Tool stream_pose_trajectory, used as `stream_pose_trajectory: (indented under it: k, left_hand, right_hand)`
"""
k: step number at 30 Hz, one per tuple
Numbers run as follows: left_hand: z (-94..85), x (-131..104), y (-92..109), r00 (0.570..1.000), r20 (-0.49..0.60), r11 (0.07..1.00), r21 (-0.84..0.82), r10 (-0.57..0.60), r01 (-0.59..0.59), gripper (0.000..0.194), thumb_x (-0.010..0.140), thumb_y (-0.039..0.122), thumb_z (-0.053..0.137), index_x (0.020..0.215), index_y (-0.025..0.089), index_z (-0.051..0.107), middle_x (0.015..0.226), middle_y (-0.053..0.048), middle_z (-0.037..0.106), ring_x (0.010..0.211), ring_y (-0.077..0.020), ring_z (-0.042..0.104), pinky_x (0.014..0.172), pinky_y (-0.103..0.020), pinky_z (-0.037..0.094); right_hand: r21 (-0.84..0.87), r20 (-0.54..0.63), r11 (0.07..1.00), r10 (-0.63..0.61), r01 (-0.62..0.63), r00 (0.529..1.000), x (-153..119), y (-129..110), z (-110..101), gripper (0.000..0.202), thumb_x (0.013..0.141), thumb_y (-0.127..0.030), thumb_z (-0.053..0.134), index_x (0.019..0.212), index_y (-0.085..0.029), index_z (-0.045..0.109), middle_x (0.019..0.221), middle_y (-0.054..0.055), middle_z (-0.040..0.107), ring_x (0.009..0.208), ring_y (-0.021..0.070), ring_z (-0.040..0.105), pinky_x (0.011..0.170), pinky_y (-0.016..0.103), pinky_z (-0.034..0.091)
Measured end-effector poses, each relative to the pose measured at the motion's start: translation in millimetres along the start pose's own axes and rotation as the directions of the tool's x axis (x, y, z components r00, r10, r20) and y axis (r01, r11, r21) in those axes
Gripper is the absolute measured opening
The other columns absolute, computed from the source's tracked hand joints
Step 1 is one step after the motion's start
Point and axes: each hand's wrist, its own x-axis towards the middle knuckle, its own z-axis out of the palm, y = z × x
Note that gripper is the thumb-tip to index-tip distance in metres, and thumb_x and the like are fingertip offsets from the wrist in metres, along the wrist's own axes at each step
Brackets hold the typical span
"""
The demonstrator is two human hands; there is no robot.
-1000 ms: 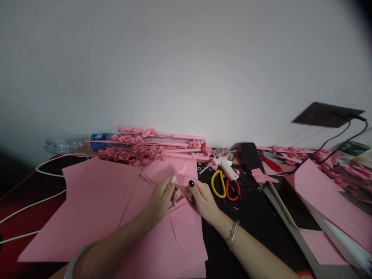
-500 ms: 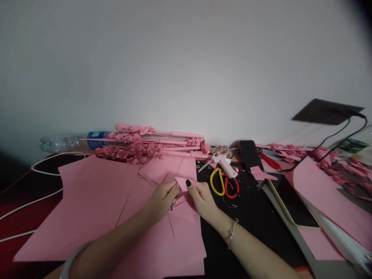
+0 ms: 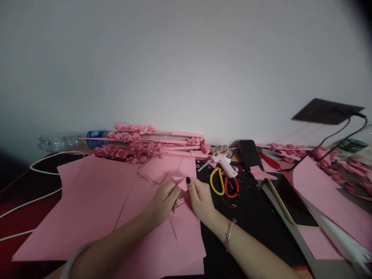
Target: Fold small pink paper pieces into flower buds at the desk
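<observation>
Left hand (image 3: 161,202) and right hand (image 3: 204,200), curled nearly closed, pinch a small pink paper triangle (image 3: 181,183), now narrower: folding apparently advances.

Craft corner, probably: glue gun (image 3: 224,162)

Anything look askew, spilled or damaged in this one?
The plastic bottle lies on its side by the wall, left of the pink paper flowers, though bottles usually stand upright. A small pink scrap lies on the black mat near the scissors. No spill shows.
</observation>
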Motion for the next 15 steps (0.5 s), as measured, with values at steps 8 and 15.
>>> stream_pose_trajectory:
  k: [8, 15]
  left_hand:
    - [1.4, -0.7, -5.5, 0.997, -0.063, 0.999, -0.022, 0.048, -0.049, 0.031, 0.086, 0.025, 0.036, 0.056, 0.019, 0.04, 0.045, 0.005, 0.039, 0.041, -0.0085, 0.037, 0.041, -0.021, 0.03]
    - [-0.6, -2.9, -2.0, 0.984, -0.046, 0.981, 0.097, 0.174, -0.168, 0.034, 0.087, 0.026, 0.036, 0.054, 0.019, 0.041, 0.044, 0.005, 0.037, 0.041, -0.0093, 0.035, 0.046, -0.023, 0.032]
  right_hand:
    - [0.098, 0.006, 0.995, -0.034, 0.033, 0.999, -2.1, 2.0, 0.4, 0.035, 0.092, -0.034, 0.034, 0.063, -0.017, 0.043, 0.055, -0.003, 0.041, 0.049, 0.0089, 0.036, 0.048, 0.022, 0.03]
    - [0.106, -0.01, 0.989, -0.1, 0.1, 0.995, -7.4, -1.5, 0.2, 0.035, 0.093, -0.028, 0.034, 0.06, -0.019, 0.04, 0.054, -0.003, 0.039, 0.049, 0.0099, 0.038, 0.05, 0.023, 0.032]
